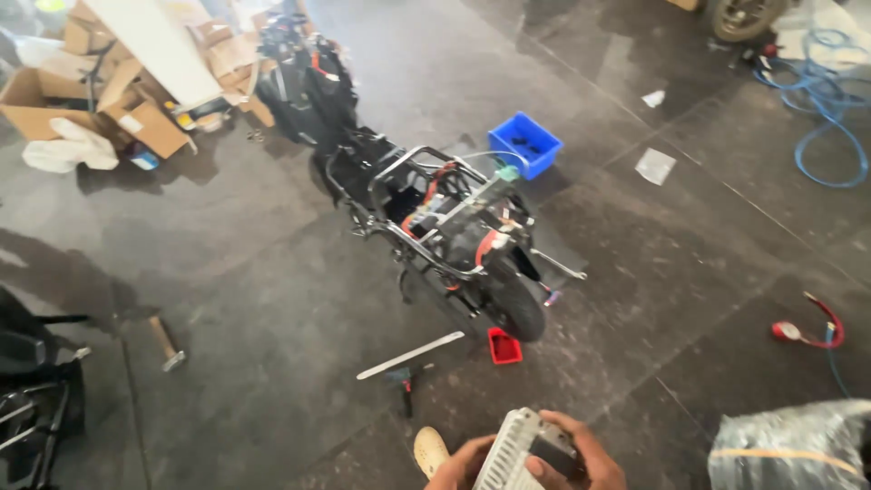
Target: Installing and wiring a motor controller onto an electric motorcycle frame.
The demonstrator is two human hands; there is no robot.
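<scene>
At the bottom edge, my left hand [458,467] and my right hand [588,461] both grip a ribbed silver metal box with a dark end [522,449]. Ahead on the dark floor stands a stripped black scooter frame [435,218] with red and orange wiring exposed and its rear wheel [515,304] toward me. My light shoe [429,449] shows just left of the hands.
A blue bin [524,142] sits behind the frame, a small red tray [504,347] by the wheel, a silver bar [410,355] and a hammer [167,343] on the floor. Cardboard boxes [118,91] pile at top left, blue hose [821,100] at top right, a wrapped bundle [789,445] at bottom right.
</scene>
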